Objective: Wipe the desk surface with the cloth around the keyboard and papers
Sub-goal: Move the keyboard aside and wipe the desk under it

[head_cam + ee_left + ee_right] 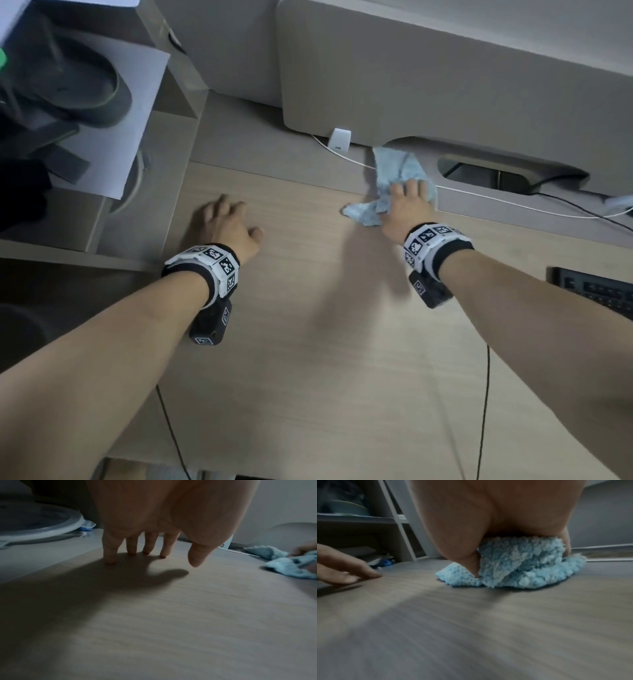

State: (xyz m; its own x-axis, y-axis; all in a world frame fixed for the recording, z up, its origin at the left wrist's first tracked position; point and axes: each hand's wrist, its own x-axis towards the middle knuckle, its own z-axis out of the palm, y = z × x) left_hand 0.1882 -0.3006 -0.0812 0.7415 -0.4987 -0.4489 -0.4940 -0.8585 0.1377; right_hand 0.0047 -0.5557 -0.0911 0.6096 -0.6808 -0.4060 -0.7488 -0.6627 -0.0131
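A fluffy light-blue cloth (394, 171) (522, 566) lies bunched on the wooden desk (325, 342), close to the grey back panel. My right hand (406, 202) presses down on it, fingers stretched over the top. In the right wrist view the thumb digs into a fold and the cloth bulges under the palm. My left hand (229, 219) (167, 550) rests its spread fingertips on bare desk to the left, holding nothing. The cloth (288, 566) also shows at the right edge of the left wrist view. A black keyboard (599, 291) peeks in at the right edge.
A white cable (513, 205) runs along the back of the desk from a small white clip (339, 139). The grey panel (445, 85) has a cable opening (486, 174). A shelf unit with a white sheet (113, 120) stands at left. A black cord (486, 394) hangs over the front edge.
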